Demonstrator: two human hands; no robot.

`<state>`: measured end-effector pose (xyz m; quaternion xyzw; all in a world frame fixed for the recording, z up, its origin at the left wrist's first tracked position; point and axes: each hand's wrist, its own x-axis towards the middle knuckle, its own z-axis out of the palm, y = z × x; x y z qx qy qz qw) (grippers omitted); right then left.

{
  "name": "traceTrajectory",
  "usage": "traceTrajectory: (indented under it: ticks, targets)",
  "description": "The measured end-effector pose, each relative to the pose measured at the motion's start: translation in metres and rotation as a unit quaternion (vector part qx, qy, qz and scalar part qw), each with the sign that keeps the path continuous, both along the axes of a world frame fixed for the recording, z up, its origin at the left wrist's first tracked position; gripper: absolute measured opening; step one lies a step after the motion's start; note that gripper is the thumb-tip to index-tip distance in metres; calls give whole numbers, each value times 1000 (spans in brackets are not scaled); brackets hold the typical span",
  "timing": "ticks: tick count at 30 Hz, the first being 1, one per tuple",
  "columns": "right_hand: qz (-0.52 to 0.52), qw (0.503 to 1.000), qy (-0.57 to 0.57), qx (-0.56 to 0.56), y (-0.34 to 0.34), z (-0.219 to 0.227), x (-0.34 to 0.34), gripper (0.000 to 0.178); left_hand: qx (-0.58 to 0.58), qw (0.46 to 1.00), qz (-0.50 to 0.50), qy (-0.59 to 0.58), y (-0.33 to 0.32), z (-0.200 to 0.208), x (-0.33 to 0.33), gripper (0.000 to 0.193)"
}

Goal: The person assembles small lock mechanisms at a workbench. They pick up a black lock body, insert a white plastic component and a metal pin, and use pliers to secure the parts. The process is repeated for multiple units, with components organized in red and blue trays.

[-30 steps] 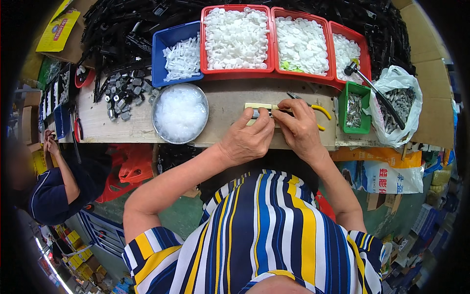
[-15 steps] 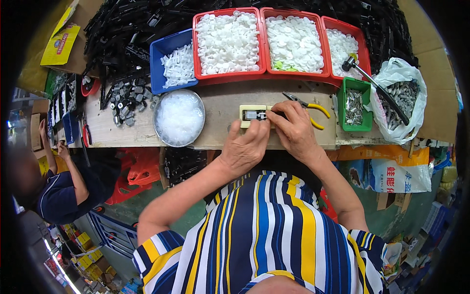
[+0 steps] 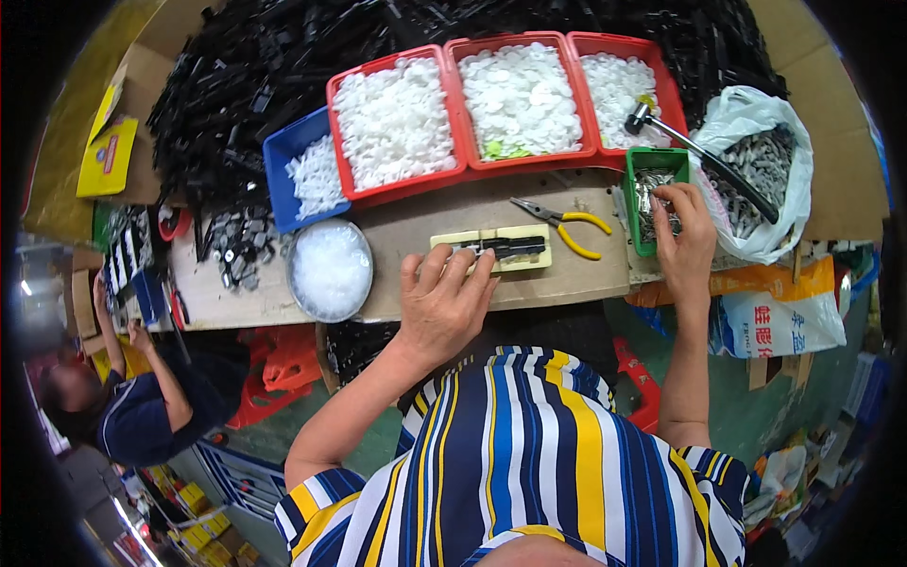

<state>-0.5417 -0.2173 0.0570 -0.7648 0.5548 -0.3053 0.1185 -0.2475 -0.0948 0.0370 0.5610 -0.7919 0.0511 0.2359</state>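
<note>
The left hand [image 3: 442, 304] rests with fingers spread loosely on the pale yellow jig [image 3: 493, 250], grasping nothing, near the bench's near edge. The right hand [image 3: 682, 234] dips pinched fingers into the green bin [image 3: 631, 185] of metal parts on the right. Yellow-handled pliers [image 3: 565, 223] lie between.

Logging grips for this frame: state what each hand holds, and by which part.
Left hand presses its fingertips on the yellow jig's near edge. Right hand reaches into the green tray; a hold cannot be told.
</note>
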Motion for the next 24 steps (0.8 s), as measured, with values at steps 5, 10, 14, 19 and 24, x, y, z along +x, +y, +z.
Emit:
traceTrajectory:
  ticks: [5, 10, 14, 19, 24]
  targets:
    - [12, 989, 108, 104, -6, -10, -20, 13, -27, 997, -71, 30, -59, 12, -8, 33]
    - [8, 989, 82, 123, -8, -9, -13, 10, -17, 983, -143, 114, -143, 15, -38, 21]
    - [-9, 992, 64, 113, -6, -2, -15, 9, -20, 985, -145, 91, -209, 20, -65, 14]
    - [-13, 996, -2, 90, -5, -13, -22, 11, -33, 995, -91, 6, -267, 14, -91, 13]
    - [-12, 997, -24, 79, -2, -20, -28, 13, -32, 997, -66, -31, -291, -7, -112, 11]
